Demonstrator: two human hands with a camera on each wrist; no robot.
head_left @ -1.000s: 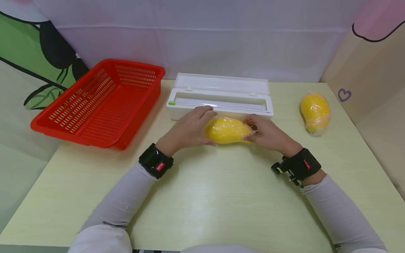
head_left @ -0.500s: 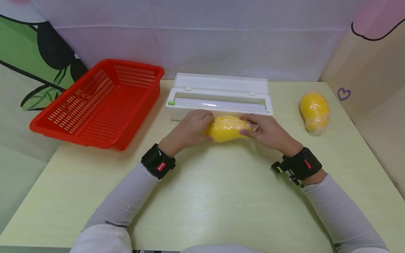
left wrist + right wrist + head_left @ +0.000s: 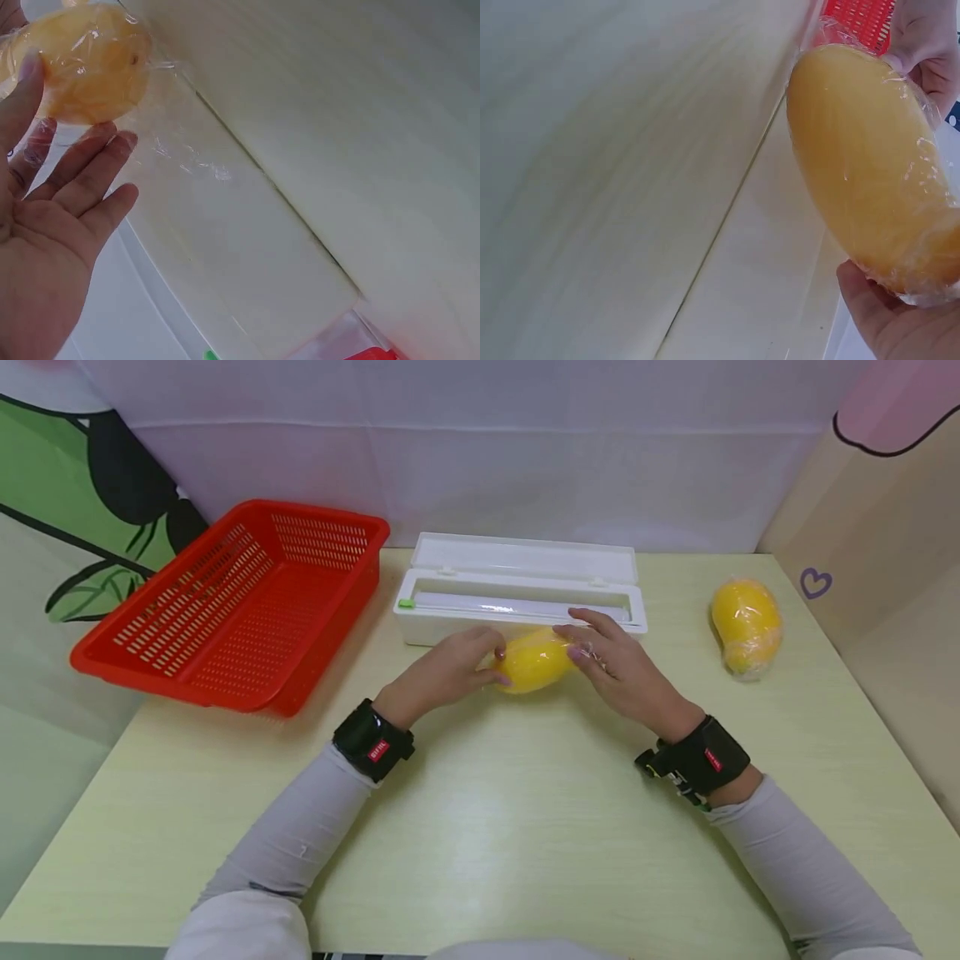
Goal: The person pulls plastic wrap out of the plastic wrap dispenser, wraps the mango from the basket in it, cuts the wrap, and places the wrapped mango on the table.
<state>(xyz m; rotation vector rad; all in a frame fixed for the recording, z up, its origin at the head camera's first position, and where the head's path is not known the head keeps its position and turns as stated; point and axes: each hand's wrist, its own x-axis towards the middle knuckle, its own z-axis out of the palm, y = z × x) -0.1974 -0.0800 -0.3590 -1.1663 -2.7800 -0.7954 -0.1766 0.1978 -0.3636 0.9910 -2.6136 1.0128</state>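
A yellow pear-shaped fruit point(image 3: 536, 662) wrapped in shiny cling film is held between both hands, just in front of the white film dispenser point(image 3: 435, 628). My left hand point(image 3: 456, 668) grips its left end; in the left wrist view the thumb lies against the fruit point(image 3: 90, 64), and loose film hangs by the fingers. At the right end, my right hand point(image 3: 626, 672) pinches with thumb and forefinger, other fingers spread. The right wrist view shows the fruit's long smooth side point(image 3: 859, 157) and fingertips under its narrower end. The dispenser's lid point(image 3: 525, 558) stands open, showing a film roll.
A red perforated basket point(image 3: 300, 681) stands at the left of the pale table point(image 3: 480, 843). Another yellow film-wrapped fruit point(image 3: 746, 627) lies at the back right. A green slider point(image 3: 407, 604) sits at the dispenser's left end. Cloth-covered walls border the table.
The fruit has turned, its right end swinging toward the dispenser. The right hand's fingers have loosened and spread, and its wrist has shifted slightly left. The left hand stays at the left end.
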